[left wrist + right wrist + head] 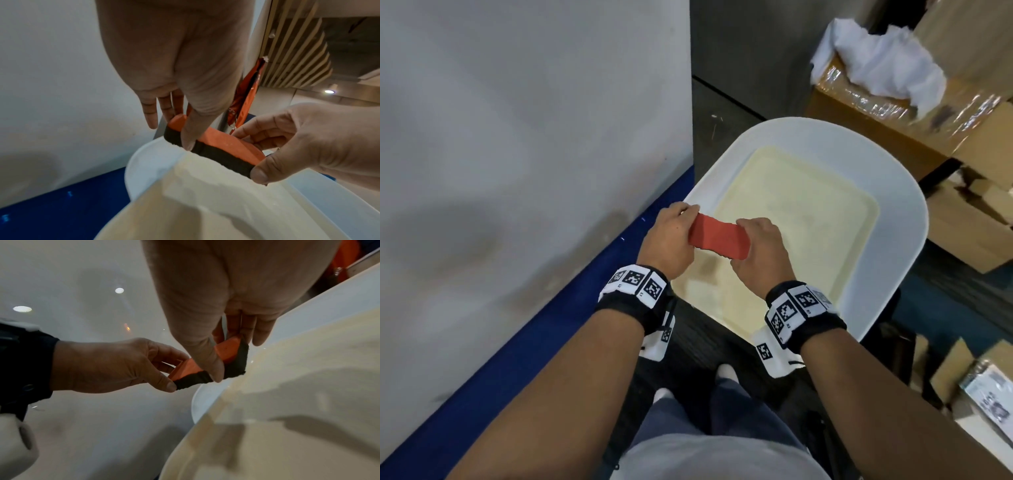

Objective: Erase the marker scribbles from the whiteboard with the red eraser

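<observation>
Fingers [690,209] of both hands pinched on opposite ends of the red eraser [719,238], above the white tray [893,192].

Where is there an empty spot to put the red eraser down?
The cream tray lying in the white tub is bare beyond both hands, out to its far and right rims. The left hand and right hand pinch the red eraser over its near-left corner. The boxes on the right are crowded.
</observation>
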### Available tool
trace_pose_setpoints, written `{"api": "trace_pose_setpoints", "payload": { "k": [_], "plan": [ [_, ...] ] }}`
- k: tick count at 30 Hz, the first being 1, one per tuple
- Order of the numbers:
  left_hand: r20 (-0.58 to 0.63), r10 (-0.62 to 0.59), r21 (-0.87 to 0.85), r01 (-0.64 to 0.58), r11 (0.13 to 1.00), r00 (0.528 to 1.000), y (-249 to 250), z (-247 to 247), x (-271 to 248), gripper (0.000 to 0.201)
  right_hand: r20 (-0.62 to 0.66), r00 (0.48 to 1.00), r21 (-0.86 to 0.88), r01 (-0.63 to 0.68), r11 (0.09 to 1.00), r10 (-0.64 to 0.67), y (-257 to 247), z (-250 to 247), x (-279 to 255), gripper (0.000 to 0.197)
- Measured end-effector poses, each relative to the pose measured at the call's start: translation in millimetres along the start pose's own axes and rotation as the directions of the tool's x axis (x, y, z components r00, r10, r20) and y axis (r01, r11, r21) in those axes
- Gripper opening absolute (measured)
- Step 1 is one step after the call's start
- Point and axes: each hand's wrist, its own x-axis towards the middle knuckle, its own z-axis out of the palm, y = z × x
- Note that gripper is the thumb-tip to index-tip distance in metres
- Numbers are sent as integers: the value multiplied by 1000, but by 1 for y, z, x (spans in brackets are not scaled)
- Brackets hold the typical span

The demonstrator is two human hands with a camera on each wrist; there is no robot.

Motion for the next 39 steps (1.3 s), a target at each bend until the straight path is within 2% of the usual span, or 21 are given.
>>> {"api": "trace_pose_setpoints", "payload": {
  "k": [6,9,14,20,29,34,36,39],
  "plan": [
    [160,60,53,-69,996,985,38,39,36,65,-74,988,-122,-141,983,132,52,-9,-1,48],
    [220,104,89,-126,988,970,54,59,50,64,-55,973,-184,-230,956,223,73,-15,-3,45],
    [286,115,123,-155,980,951,65,81,60,64,-25,958,-230,-283,931,285,90,-16,0,43],
    [311,95,112,-136,984,946,63,95,65,66,8,949,-280,-301,912,315,100,-11,5,40],
    [294,83,97,-116,989,952,57,106,65,63,31,955,-339,-267,902,294,108,-5,10,37],
    [331,42,89,-76,993,943,61,95,60,78,77,945,-353,-274,895,319,105,-10,7,54],
    [308,32,102,-67,993,951,61,88,53,79,76,952,-346,-253,903,295,98,-13,4,58],
    [199,42,132,-69,989,979,53,77,40,71,29,981,-313,-174,934,192,79,-15,7,60]
  ]
}}
